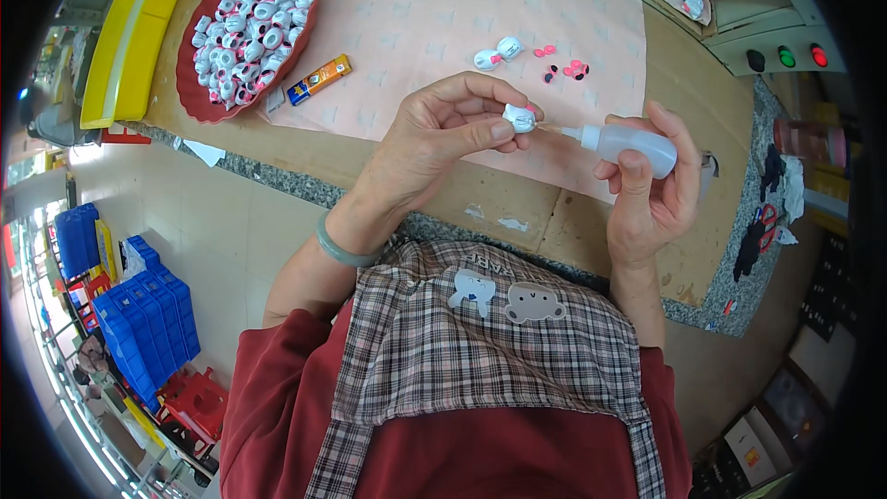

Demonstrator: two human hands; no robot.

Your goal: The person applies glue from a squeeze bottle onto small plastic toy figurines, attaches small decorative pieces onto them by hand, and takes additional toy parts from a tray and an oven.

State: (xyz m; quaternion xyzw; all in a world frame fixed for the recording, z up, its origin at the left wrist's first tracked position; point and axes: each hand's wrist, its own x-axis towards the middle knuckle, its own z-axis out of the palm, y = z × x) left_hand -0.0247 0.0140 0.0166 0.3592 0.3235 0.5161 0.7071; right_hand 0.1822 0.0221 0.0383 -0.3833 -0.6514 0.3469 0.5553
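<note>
Between the thumb and fingers of my left hand (453,125) is a small white figurine head (519,118) with a bit of pink on it. My right hand (651,185) grips a translucent squeeze bottle (637,150) lying nearly level. Its thin nozzle tip points left and reaches the figurine head; whether it touches cannot be made out. Just beyond my hands, two white pieces (497,54) rest on the pink sheet with a pink bit between them. Several small pink and black parts (565,69) are scattered to their right.
A red scalloped bowl (309,37) full of white and pink pieces stands at the far left, beside a yellow rail (115,83). An orange and blue packet (320,79) lies near it. Red-handled scissors (768,226) are at the right edge. Blue crates (148,323) stand on the floor.
</note>
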